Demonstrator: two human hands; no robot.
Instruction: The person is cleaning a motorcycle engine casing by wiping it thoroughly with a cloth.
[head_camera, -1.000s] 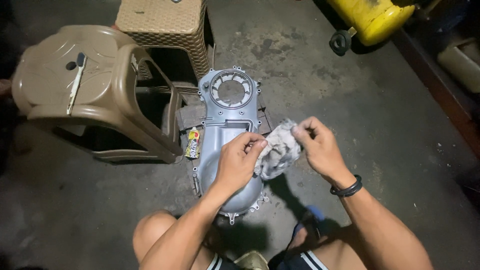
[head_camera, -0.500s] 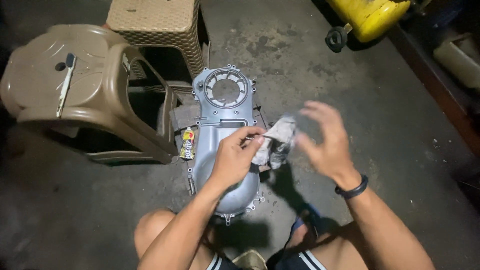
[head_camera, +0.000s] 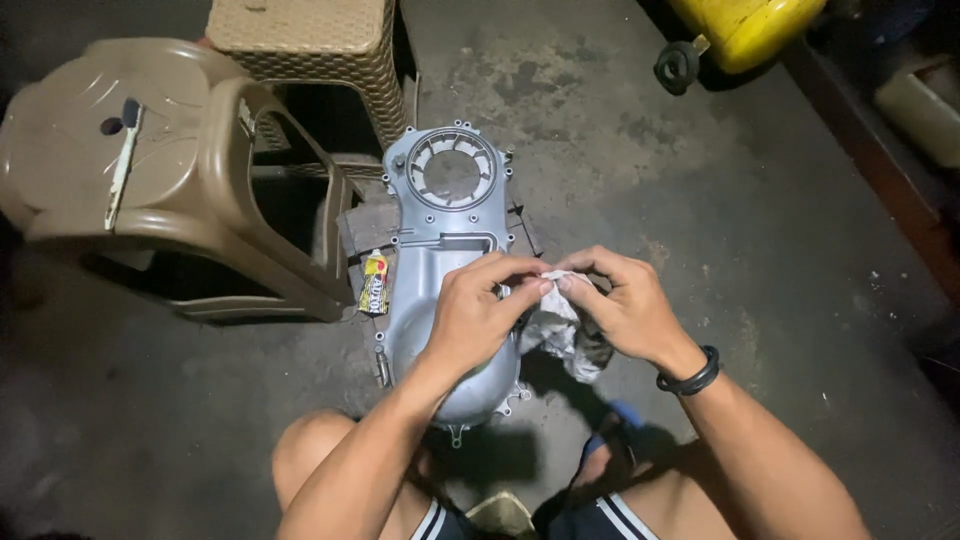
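Right hand (head_camera: 628, 308) closed back in from its open spread | both it and left hand (head_camera: 478, 310) pinched crumpled grey-white rag (head_camera: 556, 325) | rag hung just right of long grey metal engine cover (head_camera: 445, 250), lengthwise away from person.

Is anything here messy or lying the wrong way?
Yes. The brown plastic chair lies tipped on its side on the floor, with a small tool resting on it. The rag both hands hold looks stained.
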